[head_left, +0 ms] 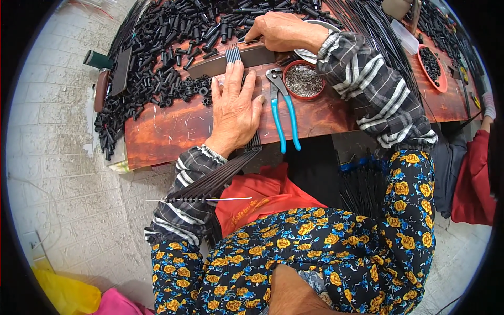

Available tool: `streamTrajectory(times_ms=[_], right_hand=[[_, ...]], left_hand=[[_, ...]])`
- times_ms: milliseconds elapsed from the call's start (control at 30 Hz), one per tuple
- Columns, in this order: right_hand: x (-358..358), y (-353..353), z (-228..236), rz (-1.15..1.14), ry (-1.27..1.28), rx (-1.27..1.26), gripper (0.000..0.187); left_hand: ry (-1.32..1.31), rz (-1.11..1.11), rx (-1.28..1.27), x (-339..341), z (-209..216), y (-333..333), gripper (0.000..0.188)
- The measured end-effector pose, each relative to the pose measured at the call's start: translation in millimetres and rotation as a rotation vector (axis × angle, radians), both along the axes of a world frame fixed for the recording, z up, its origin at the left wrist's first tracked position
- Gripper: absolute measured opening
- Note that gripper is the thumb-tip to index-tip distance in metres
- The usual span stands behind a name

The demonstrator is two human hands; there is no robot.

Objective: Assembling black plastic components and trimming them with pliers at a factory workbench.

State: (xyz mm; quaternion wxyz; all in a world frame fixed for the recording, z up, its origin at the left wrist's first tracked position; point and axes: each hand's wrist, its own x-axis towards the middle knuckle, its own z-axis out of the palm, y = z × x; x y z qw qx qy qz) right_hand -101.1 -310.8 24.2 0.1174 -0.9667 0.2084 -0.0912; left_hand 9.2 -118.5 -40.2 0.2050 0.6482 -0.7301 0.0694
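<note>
My left hand [233,113] lies flat, fingers stretched out, over a bundle of thin dark rods [253,144] on the wooden table. The rod tips [232,52] show past my fingers, over a long grey bar [210,66]. Behind my left hand the bundle bends down across my sleeve, where a thin metal needle [231,199] passes crosswise at its end. My right hand [278,31] is closed beyond the bar, fingers curled, with a thin sliver at its fingertips that I cannot make out. Blue-handled pliers [283,110] lie beside my left hand.
A red bowl [303,98] of small metal pins [304,80] stands right of the pliers. Black tubular parts [157,68] are heaped across the far left. Long black rods [404,79] and an orange tray [442,85] lie right. A co-worker's gloved hand [489,105] shows at the right edge.
</note>
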Motion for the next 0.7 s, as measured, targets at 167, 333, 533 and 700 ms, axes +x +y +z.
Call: streamTrajectory(times_ms=[167,333,533,700], right_hand=[[-0.9,-7.0,-2.6,-0.001,0.025,-0.043,0.04],[0.1,-5.1,1.6,0.01,0.033,-0.034,0.039],[0.7,-18.5,-10.2,0.076,-0.039,0.012,0.039],[0.3,-20.3,-11.9,0.096,-0.048,0.0,0.041]], left_hand=[[0.008,-0.01,-0.002,-1.8,-0.4,-1.2,0.052],[-0.003,-0.007,-0.004,-0.9,-1.0,-0.3,0.052],[-0.009,-0.013,-0.009,-0.9,-0.6,-1.4,0.052],[-0.008,-0.009,-0.002,-0.3,-1.5,-1.0,0.052]])
